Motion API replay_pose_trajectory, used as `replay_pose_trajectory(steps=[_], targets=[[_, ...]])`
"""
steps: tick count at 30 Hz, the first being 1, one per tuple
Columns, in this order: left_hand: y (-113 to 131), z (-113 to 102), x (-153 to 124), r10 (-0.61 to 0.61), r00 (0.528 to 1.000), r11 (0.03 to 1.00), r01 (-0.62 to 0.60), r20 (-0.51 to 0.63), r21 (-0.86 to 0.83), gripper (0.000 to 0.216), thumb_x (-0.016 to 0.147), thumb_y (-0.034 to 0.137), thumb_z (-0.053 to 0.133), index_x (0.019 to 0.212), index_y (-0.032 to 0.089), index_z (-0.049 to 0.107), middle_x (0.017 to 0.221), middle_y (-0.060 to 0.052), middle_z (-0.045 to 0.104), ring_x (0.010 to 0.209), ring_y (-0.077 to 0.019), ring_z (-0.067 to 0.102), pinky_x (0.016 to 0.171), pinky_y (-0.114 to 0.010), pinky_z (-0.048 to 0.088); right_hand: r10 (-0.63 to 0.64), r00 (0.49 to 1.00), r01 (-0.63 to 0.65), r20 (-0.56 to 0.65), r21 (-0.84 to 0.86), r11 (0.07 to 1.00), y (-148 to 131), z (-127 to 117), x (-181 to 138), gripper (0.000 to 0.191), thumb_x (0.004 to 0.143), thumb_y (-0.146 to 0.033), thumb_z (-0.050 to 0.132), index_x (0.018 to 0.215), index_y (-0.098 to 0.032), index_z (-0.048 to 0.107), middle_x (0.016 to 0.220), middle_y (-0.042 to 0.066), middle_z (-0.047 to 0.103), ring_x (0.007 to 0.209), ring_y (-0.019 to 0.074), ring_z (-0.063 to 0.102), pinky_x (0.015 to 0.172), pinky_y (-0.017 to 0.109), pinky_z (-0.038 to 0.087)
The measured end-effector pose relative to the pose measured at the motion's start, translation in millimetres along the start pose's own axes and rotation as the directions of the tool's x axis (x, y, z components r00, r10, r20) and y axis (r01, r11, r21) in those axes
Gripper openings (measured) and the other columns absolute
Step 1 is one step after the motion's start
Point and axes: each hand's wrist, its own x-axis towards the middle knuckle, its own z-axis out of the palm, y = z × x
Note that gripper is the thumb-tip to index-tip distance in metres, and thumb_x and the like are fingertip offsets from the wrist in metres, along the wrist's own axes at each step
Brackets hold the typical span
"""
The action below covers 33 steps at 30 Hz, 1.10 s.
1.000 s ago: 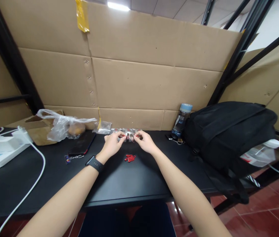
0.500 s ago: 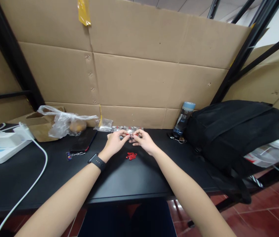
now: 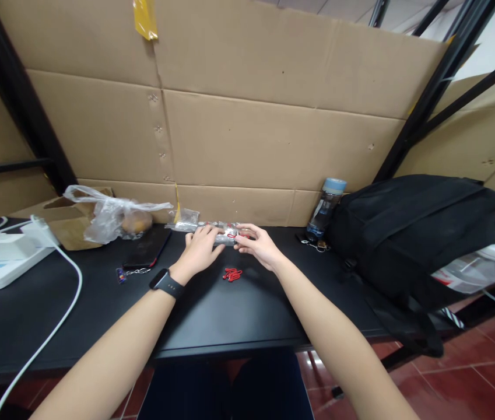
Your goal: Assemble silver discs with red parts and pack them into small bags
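Observation:
My left hand (image 3: 200,249), with a black watch (image 3: 167,283) on its wrist, lies palm down with fingers apart over the clear plastic packets (image 3: 221,238) at the back of the table. My right hand (image 3: 259,246) pinches a small red cord loop (image 3: 232,235) at the packets' right end; part of the loop is hidden by the fingers. A bundle of red cords (image 3: 232,275) rests on the black table just in front of both hands.
To the left are a phone-like dark slab (image 3: 147,249), a knotted plastic bag (image 3: 109,219) and a white power strip (image 3: 20,265) with cables. A bottle (image 3: 325,210) and a black backpack (image 3: 417,233) stand on the right. Cardboard (image 3: 238,146) walls the back.
My hands have drawn apart from their joint hold. The left has moved left, its fingers opening onto the packets, while the right keeps the red cord.

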Motion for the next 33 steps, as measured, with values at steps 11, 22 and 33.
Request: replay_pose_trajectory(steps=[11,22,33], targets=[[-13,11,-1,0.112,0.950,0.992,-0.126,0.291,0.028,0.027,0.093,0.026,0.050,0.114,0.025,0.066,0.121,-0.010,0.068,0.114,-0.0267,0.063,0.093,-0.040,0.046,-0.224,0.972,0.109,-0.073,-0.703,0.703,2,-33,10,0.039,0.077,-0.028,0.075,0.114,-0.022,0.068,0.107,0.006,0.068,0.083,0.0158,0.065,0.077,0.031,0.054],[-6,18,-1,0.213,0.951,0.977,-0.209,0.224,-0.045,0.008,0.086,0.025,0.060,0.093,0.025,0.064,0.089,-0.002,0.072,0.085,-0.0213,0.067,0.076,-0.030,0.046,-0.235,0.967,0.186,0.097,-0.899,0.396,-7,-42,3,0.041,0.075,-0.023,0.075,0.115,-0.021,0.070,0.104,0.005,0.068,0.084,0.0154,0.061,0.081,0.027,0.047],[1,23,-3,0.259,0.923,0.966,-0.251,0.284,-0.063,0.028,0.098,0.032,0.046,0.113,0.034,0.070,0.120,-0.004,0.068,0.116,-0.0247,0.059,0.095,-0.040,0.038,-0.136,0.981,0.178,0.137,-0.915,0.362,-9,-39,-1,0.022,0.071,-0.029,0.077,0.090,-0.019,0.073,0.081,0.001,0.071,0.070,0.0136,0.062,0.068,0.023,0.042]])
